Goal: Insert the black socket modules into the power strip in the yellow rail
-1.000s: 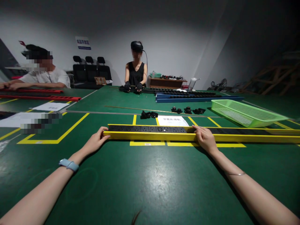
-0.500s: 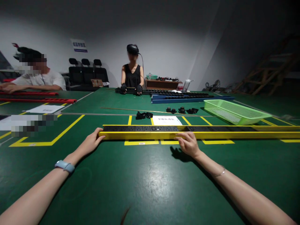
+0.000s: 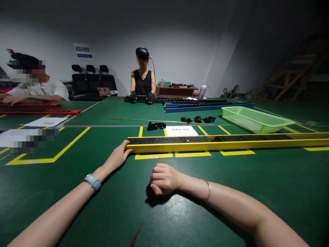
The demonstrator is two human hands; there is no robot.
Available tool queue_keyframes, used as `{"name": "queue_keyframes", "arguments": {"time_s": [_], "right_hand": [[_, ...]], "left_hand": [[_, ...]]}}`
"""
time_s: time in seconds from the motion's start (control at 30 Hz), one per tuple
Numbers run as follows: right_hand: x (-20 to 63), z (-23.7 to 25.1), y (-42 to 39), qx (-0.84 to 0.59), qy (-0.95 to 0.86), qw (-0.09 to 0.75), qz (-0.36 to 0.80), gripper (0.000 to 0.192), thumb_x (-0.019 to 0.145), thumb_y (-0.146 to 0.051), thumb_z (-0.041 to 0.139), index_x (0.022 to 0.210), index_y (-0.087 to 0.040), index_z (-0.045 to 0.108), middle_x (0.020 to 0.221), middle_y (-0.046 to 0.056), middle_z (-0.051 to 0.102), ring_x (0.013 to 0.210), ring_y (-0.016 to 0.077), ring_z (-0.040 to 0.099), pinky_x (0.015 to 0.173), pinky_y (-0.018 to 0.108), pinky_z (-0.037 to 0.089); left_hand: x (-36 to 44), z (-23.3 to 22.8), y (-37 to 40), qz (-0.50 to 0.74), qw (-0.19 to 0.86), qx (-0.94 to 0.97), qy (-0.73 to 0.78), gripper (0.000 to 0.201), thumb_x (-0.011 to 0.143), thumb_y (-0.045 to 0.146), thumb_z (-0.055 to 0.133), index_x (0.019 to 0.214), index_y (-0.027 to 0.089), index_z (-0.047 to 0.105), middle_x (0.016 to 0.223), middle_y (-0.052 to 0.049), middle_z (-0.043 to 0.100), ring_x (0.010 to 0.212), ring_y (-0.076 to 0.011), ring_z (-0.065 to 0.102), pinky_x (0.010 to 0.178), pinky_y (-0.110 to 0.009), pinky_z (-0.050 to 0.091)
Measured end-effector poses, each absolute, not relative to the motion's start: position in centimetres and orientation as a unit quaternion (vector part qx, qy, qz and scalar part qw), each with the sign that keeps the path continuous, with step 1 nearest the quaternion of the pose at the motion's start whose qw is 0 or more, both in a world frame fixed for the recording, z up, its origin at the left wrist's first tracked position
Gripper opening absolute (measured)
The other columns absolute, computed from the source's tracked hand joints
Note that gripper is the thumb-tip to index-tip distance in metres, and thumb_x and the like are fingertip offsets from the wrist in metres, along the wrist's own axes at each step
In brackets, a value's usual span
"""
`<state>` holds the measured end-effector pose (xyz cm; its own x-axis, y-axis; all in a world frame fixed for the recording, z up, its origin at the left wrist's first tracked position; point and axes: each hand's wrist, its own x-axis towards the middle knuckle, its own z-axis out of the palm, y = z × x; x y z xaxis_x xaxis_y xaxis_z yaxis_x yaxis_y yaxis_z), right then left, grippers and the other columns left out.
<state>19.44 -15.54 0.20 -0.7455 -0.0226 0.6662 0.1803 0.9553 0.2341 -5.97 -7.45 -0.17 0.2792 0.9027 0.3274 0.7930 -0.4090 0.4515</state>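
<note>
A long yellow power strip (image 3: 164, 147) with a row of black sockets on top lies across the green table and runs out of view on the right. My left hand (image 3: 122, 151) is closed on its left end, thumb at the near side and fingers over the end. My right hand (image 3: 164, 179) is a fist above the table, nearer to me and apart from the strip. Its fingers are curled in, so whether anything is inside is hidden.
Beyond the strip are small black modules (image 3: 156, 126), a printed white sheet (image 3: 181, 130) and a green basket (image 3: 257, 120). Blue rails (image 3: 205, 107) lie farther back. One person (image 3: 142, 79) is at the far side, another (image 3: 38, 89) at left beside red rails (image 3: 41, 112).
My right hand has come off the strip and moved left and toward me, curling into a fist. The strip's left end has shifted right in view, with my left hand still on it.
</note>
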Motion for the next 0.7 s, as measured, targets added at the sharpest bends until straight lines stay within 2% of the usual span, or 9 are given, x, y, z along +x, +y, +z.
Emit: {"name": "queue_keyframes", "arguments": {"time_s": [0.2, 0.33, 0.5, 0.7], "right_hand": [[15.7, 0.0, -16.6, 0.024, -0.931, 0.349, -0.101, 0.040, 0.085, -0.029, 0.051, 0.048, -0.022, 0.039, 0.050, -0.004, 0.042, 0.051, 0.0117, 0.038, 0.051, 0.028, 0.030], [16.2, -0.6, -15.7, -0.044, -0.943, 0.323, -0.063, 0.039, 0.087, -0.026, 0.048, 0.049, -0.021, 0.044, 0.050, -0.003, 0.045, 0.053, 0.0122, 0.041, 0.052, 0.027, 0.034], [16.6, -1.0, -14.9, -0.187, -0.950, 0.249, 0.011, 0.036, 0.093, -0.026, 0.041, 0.062, -0.017, 0.057, 0.062, 0.000, 0.054, 0.058, 0.0116, 0.046, 0.058, 0.025, 0.038], [16.5, -0.7, -14.9, -0.216, -0.953, 0.210, 0.037, 0.034, 0.093, -0.028, 0.044, 0.065, -0.016, 0.058, 0.065, 0.001, 0.054, 0.061, 0.0123, 0.047, 0.063, 0.026, 0.038]], "left_hand": [[2.0, -0.5, -8.0, 0.281, 0.110, 0.819, 0.489, 0.026, 0.090, 0.031, 0.046, 0.113, 0.020, 0.047, 0.102, -0.011, 0.066, 0.088, -0.0226, 0.065, 0.078, -0.032, 0.048], [4.4, -0.8, -8.1, 0.294, 0.137, 0.819, 0.474, 0.025, 0.090, 0.031, 0.046, 0.113, 0.021, 0.047, 0.099, -0.009, 0.067, 0.085, -0.0223, 0.065, 0.074, -0.031, 0.048], [4.3, -1.0, -7.8, 0.312, 0.165, 0.814, 0.460, 0.026, 0.090, 0.031, 0.047, 0.114, 0.022, 0.047, 0.101, -0.007, 0.066, 0.086, -0.0210, 0.064, 0.077, -0.031, 0.049], [4.3, -0.9, -7.7, 0.306, 0.177, 0.814, 0.462, 0.025, 0.090, 0.032, 0.048, 0.113, 0.023, 0.048, 0.099, -0.006, 0.066, 0.084, -0.0206, 0.064, 0.075, -0.030, 0.048]]}}
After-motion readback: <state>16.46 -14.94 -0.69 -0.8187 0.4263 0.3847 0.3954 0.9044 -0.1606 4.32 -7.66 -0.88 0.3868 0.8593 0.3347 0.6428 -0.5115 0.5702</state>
